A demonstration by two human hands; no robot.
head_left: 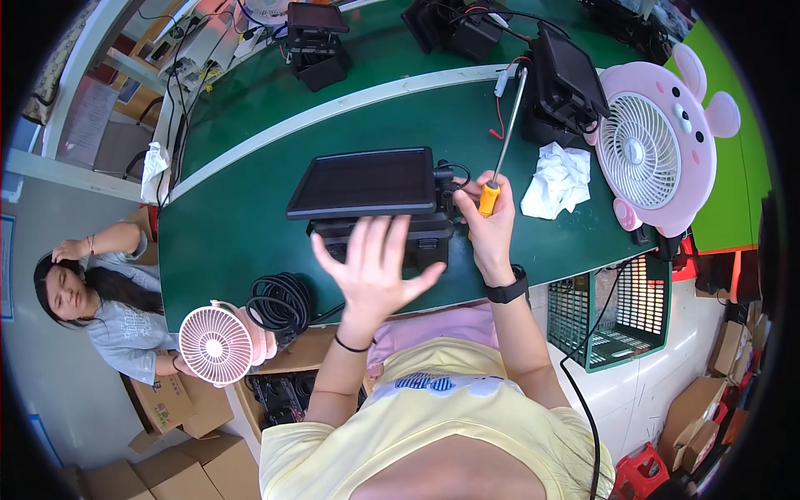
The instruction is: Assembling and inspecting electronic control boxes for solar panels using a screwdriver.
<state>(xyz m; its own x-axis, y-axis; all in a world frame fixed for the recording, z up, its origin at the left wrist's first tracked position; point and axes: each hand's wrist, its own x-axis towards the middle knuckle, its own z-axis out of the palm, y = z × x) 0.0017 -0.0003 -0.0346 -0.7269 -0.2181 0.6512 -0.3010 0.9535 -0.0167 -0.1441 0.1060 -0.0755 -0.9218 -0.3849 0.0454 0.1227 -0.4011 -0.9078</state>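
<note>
In front of me on the green table stands a black device (363, 182) with a flat, dark rectangular panel tilted on top of a box-like body. My left hand (372, 265) lies spread against its near side, fingertips under the panel's front edge. At the device's right side, my right hand (490, 227) is closed round a screwdriver (489, 198) with a yellow handle, its long shaft pointing up and away. The right fingertips are beside a black knob and cable loop on the device; whether they touch it is hard to tell.
Right of my hand lies crumpled white tissue (557, 182). Another black device (567, 79) and a pink animal-shaped fan (654, 142) stand farther right. At left are coiled black cable (282, 302) and a small pink fan (215, 346), near a seated person (108, 300). A green crate (612, 312) sits below.
</note>
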